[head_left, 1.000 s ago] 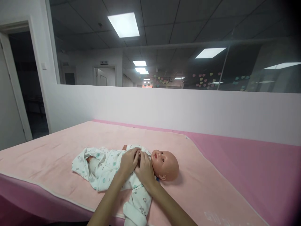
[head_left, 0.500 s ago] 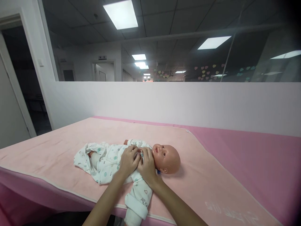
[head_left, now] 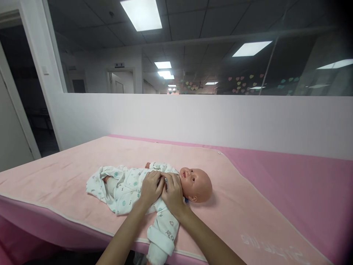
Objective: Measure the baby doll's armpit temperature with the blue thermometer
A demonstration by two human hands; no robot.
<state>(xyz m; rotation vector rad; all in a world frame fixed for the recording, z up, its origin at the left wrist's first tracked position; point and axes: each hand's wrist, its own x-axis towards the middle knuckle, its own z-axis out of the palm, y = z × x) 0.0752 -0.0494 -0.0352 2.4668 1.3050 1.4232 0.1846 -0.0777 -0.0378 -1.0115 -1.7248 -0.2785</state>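
A baby doll (head_left: 200, 187) lies on its back, its bald head to the right and its legs to the left. It wears white baby clothes (head_left: 129, 189) with small green prints, loose and gaping around one leg. At the upper chest, just below the neck, my left hand (head_left: 150, 187) and my right hand (head_left: 172, 191) meet with curled fingers. Both pinch the cloth there, though the fingertips are partly hidden. One sleeve (head_left: 165, 224), its cuff folded back, stretches toward me over the near edge. The doll's other arm lies on the far side.
A peach-coloured mat (head_left: 242, 217) covers much of the pink padded table (head_left: 309, 180). Behind it rises a white wall (head_left: 209, 121) with a wide window above. At the far left is a doorway (head_left: 30, 99).
My fingers have shifted slightly at the doll's chest, closing over the gap between my hands. The view has tilted a little; the doll stays in place.
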